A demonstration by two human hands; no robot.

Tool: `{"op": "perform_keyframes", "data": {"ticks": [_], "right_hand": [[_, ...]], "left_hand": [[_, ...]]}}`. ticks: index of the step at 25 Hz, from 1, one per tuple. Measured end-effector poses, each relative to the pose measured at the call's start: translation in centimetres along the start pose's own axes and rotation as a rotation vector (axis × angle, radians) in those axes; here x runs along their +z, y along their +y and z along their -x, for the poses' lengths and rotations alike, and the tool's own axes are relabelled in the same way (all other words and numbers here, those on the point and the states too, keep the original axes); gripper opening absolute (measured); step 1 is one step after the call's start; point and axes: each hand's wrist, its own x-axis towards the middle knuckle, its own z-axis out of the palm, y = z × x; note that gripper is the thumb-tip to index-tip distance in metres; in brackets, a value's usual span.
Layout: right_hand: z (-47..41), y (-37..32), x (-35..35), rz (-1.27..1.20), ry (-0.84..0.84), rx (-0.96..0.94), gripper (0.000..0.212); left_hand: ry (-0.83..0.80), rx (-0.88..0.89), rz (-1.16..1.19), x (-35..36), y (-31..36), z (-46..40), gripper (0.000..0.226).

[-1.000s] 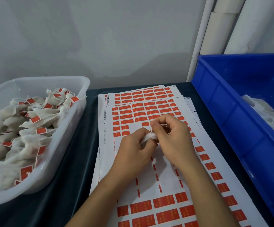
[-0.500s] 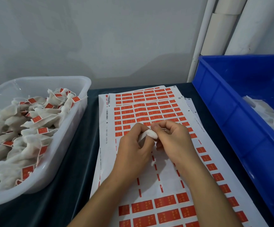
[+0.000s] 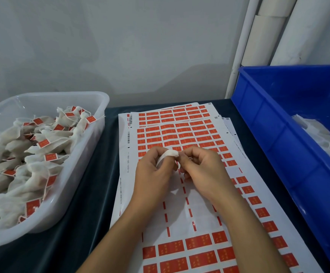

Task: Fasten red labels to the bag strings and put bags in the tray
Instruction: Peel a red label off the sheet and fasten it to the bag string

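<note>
Since a second ago both hands have shifted slightly up-frame and the bag has rotated; no label on the string yet, so fastening looks unfinished. Left hand [image 3: 153,170] curls around white bag [image 3: 169,154], right hand [image 3: 200,166] pinches at its tip, mid-frame over label sheets [image 3: 199,223]. Tray [image 3: 93,138] of labelled bags left; blue bin [image 3: 278,144] right.

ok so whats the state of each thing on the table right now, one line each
left hand: curled round a white bag
right hand: fingertips pinched at the bag's top end
white bag: held above the sheets, no label visible on it
label sheets: stacked flat, middle rows of the top sheet peeled off
clear tray: heaped with labelled bags
blue bin: open, white bags at its right side
</note>
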Motion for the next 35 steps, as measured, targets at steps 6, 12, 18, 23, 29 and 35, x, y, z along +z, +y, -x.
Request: {"op": "perform_keyframes", "data": {"ticks": [6,12,18,23,29,35], "right_hand": [[0.1,-0.1,-0.1,-0.001,0.104,-0.16,0.007],[0.0,-0.1,0.0,0.129,0.136,-0.25,0.001],[-0.1,-0.2,0.0,0.106,0.164,-0.282,0.012],[0.1,-0.3,0.0,0.132,0.19,-0.358,0.012],[0.4,-0.2,-0.1,0.232,0.192,-0.446,0.016],[0.4,0.2,0.2,0.325,0.164,-0.488,0.015]], "left_hand": [[-0.006,-0.037,-0.002,0.0,-0.1,0.0,0.012],[-0.033,-0.022,-0.051,0.2,0.0,0.0,0.014],[-0.161,-0.034,0.062,-0.4,0.6,-0.1,0.024],[-0.159,-0.043,0.072,-0.5,0.6,0.0,0.028],[-0.109,-0.085,0.133,-0.7,0.8,-0.1,0.025],[-0.084,-0.117,0.17,-1.0,0.3,-0.4,0.023]]}}
